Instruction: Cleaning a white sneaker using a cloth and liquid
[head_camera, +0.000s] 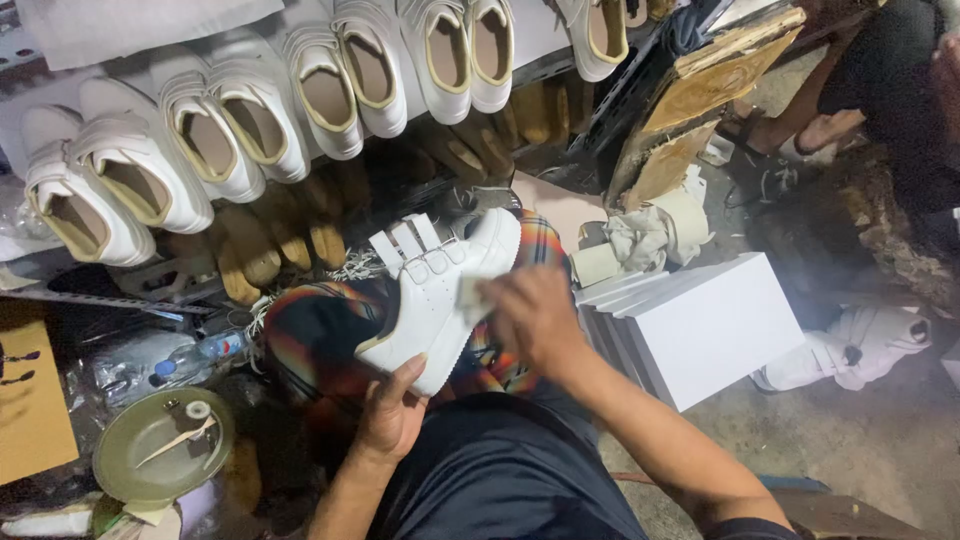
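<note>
Here, looking down through the head camera, I see a white shoe (432, 300) with three open straps held over a multicoloured plaid cloth (320, 340) that lies across the person's lap. My left hand (392, 412) cups the shoe from below at its heel end, fingers curled up around the sole, closed on it. My right hand (535, 318) lies on the shoe's side near the toe, fingers bent together and pressing a small pale pad (470, 297) against the leather; the pad is mostly hidden under the fingertips, so I cannot tell what it is made of.

Above the shoe runs a rack (560, 62) bearing a row of white shoes (250, 125) with tan linings, openings facing up. Under that row I see tan shoe lasts (262, 250) in shadow. To the right, just beside my right forearm, stands a stack of white boxes (705, 325), with crumpled cloth and a tape roll (655, 230) behind it. At lower left sits a round green plate (125, 465) carrying a small stick, and near it lies a plastic bottle (195, 355). Another person's foot (800, 130) shows at upper right.
</note>
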